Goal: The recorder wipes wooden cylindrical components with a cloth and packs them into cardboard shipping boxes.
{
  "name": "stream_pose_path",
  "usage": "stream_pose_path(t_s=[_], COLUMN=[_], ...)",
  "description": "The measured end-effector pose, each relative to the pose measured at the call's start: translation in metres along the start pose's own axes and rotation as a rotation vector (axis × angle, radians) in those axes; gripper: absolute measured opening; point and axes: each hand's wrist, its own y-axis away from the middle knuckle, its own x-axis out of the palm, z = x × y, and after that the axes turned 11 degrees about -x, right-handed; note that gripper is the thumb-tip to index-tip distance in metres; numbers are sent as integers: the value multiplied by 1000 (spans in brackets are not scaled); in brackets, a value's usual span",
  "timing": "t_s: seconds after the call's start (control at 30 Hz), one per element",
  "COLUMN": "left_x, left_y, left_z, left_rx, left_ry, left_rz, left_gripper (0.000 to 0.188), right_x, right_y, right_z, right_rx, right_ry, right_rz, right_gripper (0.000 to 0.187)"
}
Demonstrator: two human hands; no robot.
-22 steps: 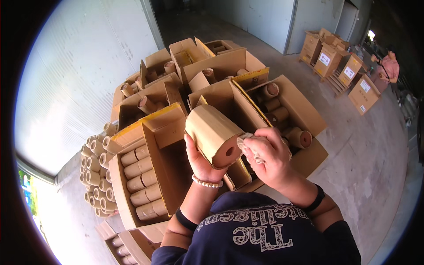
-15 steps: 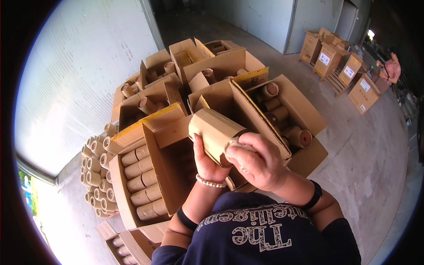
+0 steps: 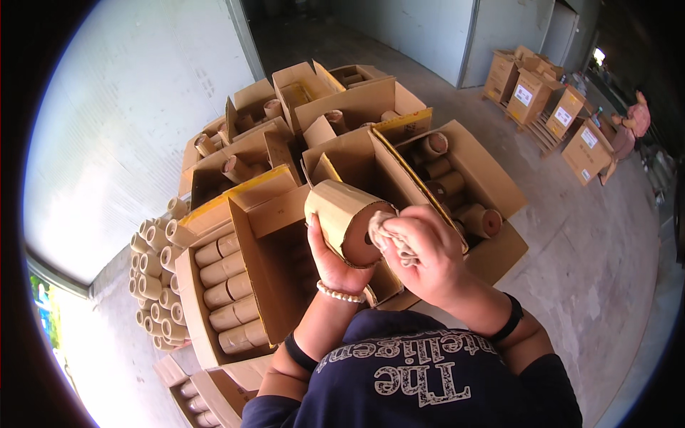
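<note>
In the head view, the one brown cylinder sits above the open cartons, its round end uncovered again; half a second ago the right hand covered that end, and has since drawn back slightly. The left hand supports it from below, fingers curved around its side. The right fingers are closed on one beige twisted wad, overlapping the end's hole; whether it reaches inside, I cannot tell. Five rows of tubes fill the left carton. One co-worker has shifted beside four boxes.
</note>
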Motion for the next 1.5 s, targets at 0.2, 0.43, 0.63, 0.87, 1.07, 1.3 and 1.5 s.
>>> stream_pose_path(t_s=[0.2, 0.43, 0.63, 0.87, 1.07, 1.3, 1.5], left_x=[-3, -3, -9, -10, -23, -19, -22], left_y=[-1, -2, -6, -12, -12, -11, -9], left_z=[6, 5, 9, 8, 5, 5, 10], left_rx=[-23, 34, -72, -57, -61, -108, -159], left_ry=[-58, -91, -13, 21, -48, -34, -56], left_rz=[-74, -19, -96, -101, -191, -228, -222], left_gripper=[70, 67, 65, 67, 67, 66, 63], right_x=[6, 5, 6, 15, 6, -2, 15], right_y=[0, -4, 7, 7, 30, 0, 23], right_z=[-10, -6, -23, -23, -29, -27, -31], right_rx=[127, 34, 182, 132, 171, 3, 116], right_ry=[109, -52, 83, -24, 115, -15, 160], right_rz=[58, -4, 110, 59, 263, 118, 293], right_gripper=[18, 20, 16, 18, 21, 28, 22])
